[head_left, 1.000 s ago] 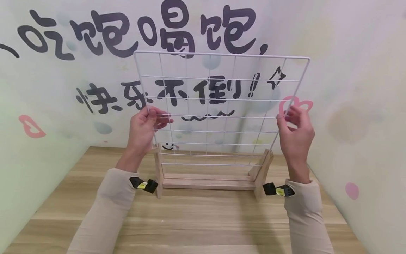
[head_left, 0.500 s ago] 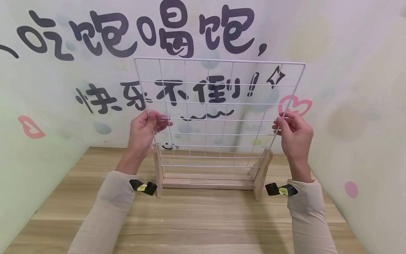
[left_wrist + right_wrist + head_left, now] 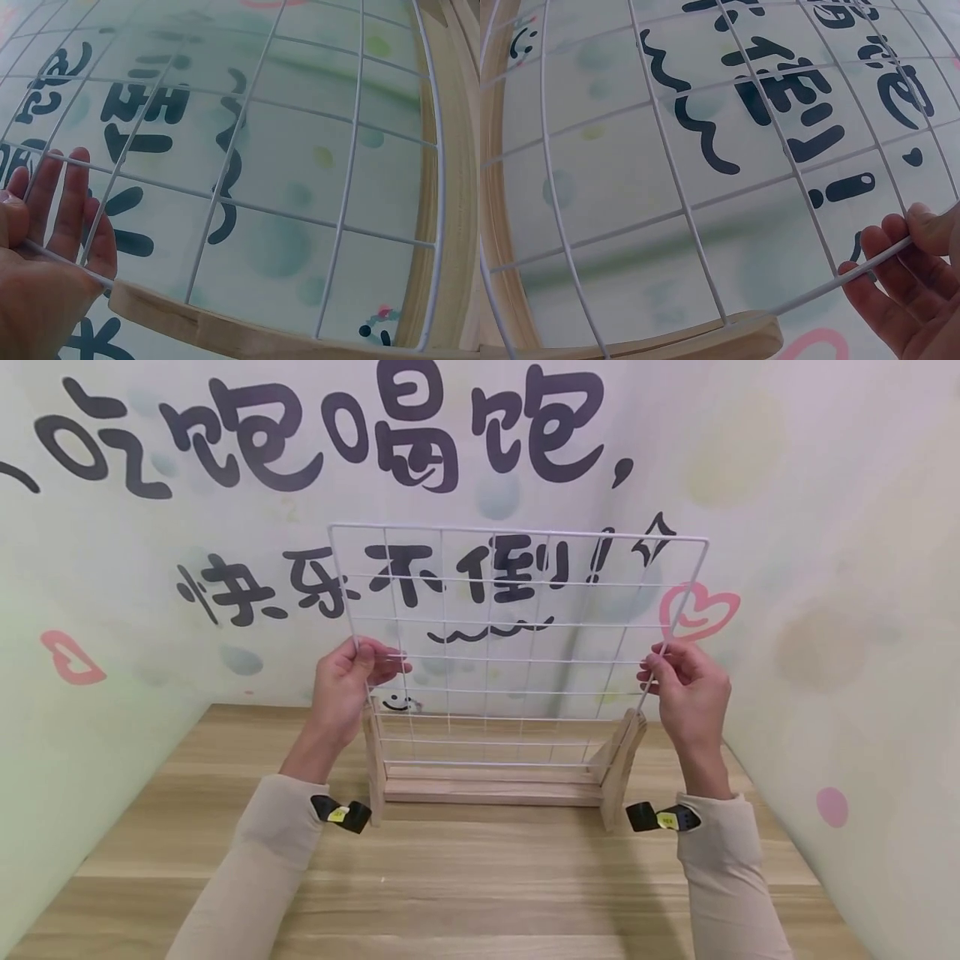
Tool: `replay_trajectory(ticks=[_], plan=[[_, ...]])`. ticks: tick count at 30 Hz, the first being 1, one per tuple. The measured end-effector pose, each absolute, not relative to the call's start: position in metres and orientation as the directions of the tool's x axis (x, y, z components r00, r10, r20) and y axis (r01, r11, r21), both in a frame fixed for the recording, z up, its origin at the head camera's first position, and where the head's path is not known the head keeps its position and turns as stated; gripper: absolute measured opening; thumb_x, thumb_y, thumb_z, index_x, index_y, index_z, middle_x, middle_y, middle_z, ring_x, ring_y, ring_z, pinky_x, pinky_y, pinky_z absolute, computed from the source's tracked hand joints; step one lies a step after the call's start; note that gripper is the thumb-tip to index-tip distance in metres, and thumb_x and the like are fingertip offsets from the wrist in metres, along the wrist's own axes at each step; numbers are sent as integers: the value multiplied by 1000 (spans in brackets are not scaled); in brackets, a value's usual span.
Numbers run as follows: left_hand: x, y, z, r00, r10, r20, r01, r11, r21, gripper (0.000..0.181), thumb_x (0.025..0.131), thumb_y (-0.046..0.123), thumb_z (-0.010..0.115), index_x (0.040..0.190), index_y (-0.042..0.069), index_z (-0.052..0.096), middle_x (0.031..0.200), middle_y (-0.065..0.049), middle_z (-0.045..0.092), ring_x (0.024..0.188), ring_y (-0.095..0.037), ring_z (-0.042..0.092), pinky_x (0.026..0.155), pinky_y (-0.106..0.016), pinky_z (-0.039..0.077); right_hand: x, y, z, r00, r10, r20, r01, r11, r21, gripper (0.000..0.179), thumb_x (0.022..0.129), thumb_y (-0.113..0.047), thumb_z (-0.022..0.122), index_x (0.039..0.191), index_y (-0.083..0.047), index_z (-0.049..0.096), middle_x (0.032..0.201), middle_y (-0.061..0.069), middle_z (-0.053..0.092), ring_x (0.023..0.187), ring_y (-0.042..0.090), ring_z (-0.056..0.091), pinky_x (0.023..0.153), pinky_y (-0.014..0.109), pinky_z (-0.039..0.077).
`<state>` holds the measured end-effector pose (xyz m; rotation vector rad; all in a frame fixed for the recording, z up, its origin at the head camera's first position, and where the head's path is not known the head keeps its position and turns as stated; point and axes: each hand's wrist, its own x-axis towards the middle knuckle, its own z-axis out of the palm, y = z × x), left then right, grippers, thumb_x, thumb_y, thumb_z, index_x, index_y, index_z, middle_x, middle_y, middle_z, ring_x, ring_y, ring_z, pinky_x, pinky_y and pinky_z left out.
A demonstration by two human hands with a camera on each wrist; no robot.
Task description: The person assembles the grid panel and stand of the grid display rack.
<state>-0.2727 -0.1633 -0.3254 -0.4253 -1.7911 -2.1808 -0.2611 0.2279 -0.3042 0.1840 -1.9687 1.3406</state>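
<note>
A white wire grid panel (image 3: 517, 625) stands nearly upright, its lower part between the two side pieces of a light wooden stand (image 3: 495, 795). My left hand (image 3: 347, 685) grips the panel's left edge wire between thumb and fingers, just above the left wooden side. On the opposite edge, my right hand (image 3: 690, 693) pinches the wire with thumb and fingertips, above the right side piece. Both wrist views show the edge wire running down to a wooden side piece (image 3: 172, 311), (image 3: 727, 337). The panel's bottom wire lies a little above the stand's crossbar.
The stand rests on a wood-grain table (image 3: 480, 885). Behind it rises a pale wall (image 3: 825, 527) with large black lettering and painted hearts. Side walls close in the table at left and right.
The grid panel has moved down between the wooden sides, its bottom wire now closer to the crossbar. Both hands have come down with it, and the right hand has shifted slightly inward.
</note>
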Motion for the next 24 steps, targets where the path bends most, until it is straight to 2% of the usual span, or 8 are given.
replay_trajectory(ticks=[12, 15, 19, 24], plan=[[-272, -165, -334, -920, -6, 392, 389, -138, 911, 23, 103, 27, 47, 99, 11, 63, 95, 5, 74, 93, -10, 72, 91, -23, 55, -261, 228, -314, -719, 270, 640, -523, 397, -754, 16, 94, -5, 65, 104, 8, 67, 81, -9, 68, 69, 6, 67, 68, 18, 58], [-271, -168, -334, -920, -10, 393, 393, -63, 918, 23, 104, 26, 46, 99, 11, 63, 96, 10, 74, 97, -8, 70, 95, -24, 53, -261, 228, -316, -717, 264, 646, -536, 384, -752, 16, 94, -4, 65, 104, 8, 67, 81, -9, 68, 69, 6, 68, 69, 18, 58], [-271, -171, -333, -919, -10, 395, 394, 46, 918, 26, 105, 25, 45, 101, 6, 62, 96, 17, 71, 103, -8, 65, 100, -30, 48, -261, 229, -317, -715, 259, 650, -543, 380, -749, 16, 95, -4, 65, 104, 8, 67, 82, -9, 68, 70, 7, 68, 70, 18, 58], [-271, -172, -334, -923, 5, 385, 384, 82, 920, 29, 105, 21, 45, 105, -4, 60, 95, 18, 70, 106, -10, 62, 99, -29, 45, -261, 230, -319, -719, 259, 645, -542, 371, -754, 14, 94, -3, 65, 102, 9, 68, 81, -7, 68, 68, 8, 67, 70, 18, 58]])
